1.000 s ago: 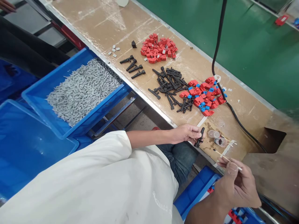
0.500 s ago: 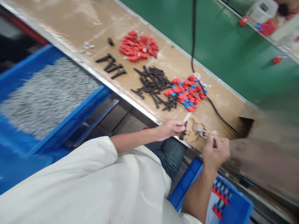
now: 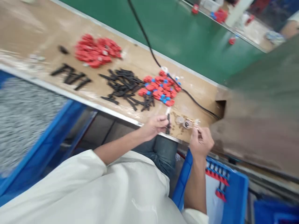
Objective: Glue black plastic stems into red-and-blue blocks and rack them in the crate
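My left hand [image 3: 154, 127] is closed on a black plastic part [image 3: 168, 123], held upright over the table's front edge. My right hand [image 3: 201, 140] is pinched beside a small round clear cup [image 3: 187, 123] with something dark in it. A thin light-coloured stick shows by the right fingertips; what they grip is too blurred to make out. Another clear round piece, perhaps a lid [image 3: 179, 120], lies left of the cup, among brown wet spots on the table. Beyond my left hand are a heap of black parts [image 3: 123, 82] and a pile of red-and-blue pieces [image 3: 161, 88].
A black cable [image 3: 193, 100] crosses the table [image 3: 137, 116]. Red pieces [image 3: 95, 51] and several spaced-out black parts [image 3: 71, 76] lie at left. A blue bin of grey pieces [image 3: 25, 118] stands left; a blue crate [image 3: 241, 186] with red-and-black assemblies [image 3: 217, 177] stands right.
The view has swung to the right, so table and piles appear further left. Both hands keep nearly the same pose, the left still with the black part, the right still by the cup.
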The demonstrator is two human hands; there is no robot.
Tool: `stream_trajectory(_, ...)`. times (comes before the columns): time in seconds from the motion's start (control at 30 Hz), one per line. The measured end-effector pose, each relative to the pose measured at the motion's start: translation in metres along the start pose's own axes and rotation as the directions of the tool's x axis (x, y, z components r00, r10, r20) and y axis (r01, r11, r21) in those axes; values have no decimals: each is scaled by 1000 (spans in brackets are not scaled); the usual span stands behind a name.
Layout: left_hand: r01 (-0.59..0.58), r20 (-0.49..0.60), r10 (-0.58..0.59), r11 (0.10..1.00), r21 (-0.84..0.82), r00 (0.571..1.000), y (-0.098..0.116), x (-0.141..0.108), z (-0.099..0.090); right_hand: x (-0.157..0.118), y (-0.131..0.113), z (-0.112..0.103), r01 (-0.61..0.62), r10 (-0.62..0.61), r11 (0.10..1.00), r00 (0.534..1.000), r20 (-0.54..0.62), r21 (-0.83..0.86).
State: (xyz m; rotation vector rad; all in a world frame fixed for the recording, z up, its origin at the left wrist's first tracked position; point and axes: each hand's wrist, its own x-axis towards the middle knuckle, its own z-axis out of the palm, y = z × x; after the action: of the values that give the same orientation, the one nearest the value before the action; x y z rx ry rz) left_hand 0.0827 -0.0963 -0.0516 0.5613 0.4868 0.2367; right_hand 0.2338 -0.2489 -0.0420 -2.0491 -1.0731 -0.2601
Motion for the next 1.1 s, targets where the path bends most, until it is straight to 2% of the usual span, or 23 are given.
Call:
stream_trajectory(0.07,-1,6,1,1000,1,1000,-1,9,-2,2,10,10,-125,130,989,990,-53,83)
stream_trajectory(0.13,-8,8,8,1000,-8,1000,-2,14,-3,4,15,19,-272,295,937,952,-81,218)
stream_trajectory(0.2,-11,11,11,1000,-18,1000,-3,16,-2,6,15,24,-361,408,876,908,-92,321)
stream_trajectory(0.27,-6,14,7,1000,-28,1000,-3,17,0,7,12,25,-384,446,852,888,-110,355)
stream_trajectory(0.43,-9,24,10,999,-42,1000,-4,21,2,7,10,28,-365,427,870,894,-136,331)
stream_trajectory(0.53,-18,12,19,999,-45,1000,-6,24,1,7,12,32,-415,484,836,866,-126,358)
stream_trajectory(0.6,-22,8,23,998,-53,1000,-7,25,1,9,12,33,-459,552,774,827,-108,437)
stream_trajectory(0.73,-33,28,35,997,-63,999,-9,29,0,18,9,25,-517,687,544,727,3,660)
stream_trajectory(0.8,-32,35,35,997,-68,999,-11,31,-1,21,1,16,-517,703,456,708,63,724)
stream_trajectory(0.87,-28,41,31,997,-67,999,-12,32,-1,19,-12,7,-505,684,451,725,78,736)
stream_trajectory(1.03,-26,57,30,998,-61,998,-14,33,0,2,-50,-6,-393,518,634,856,12,666)
stream_trajectory(1.1,-26,55,30,998,-63,998,-13,32,2,-3,-58,-5,-362,457,686,889,13,631)
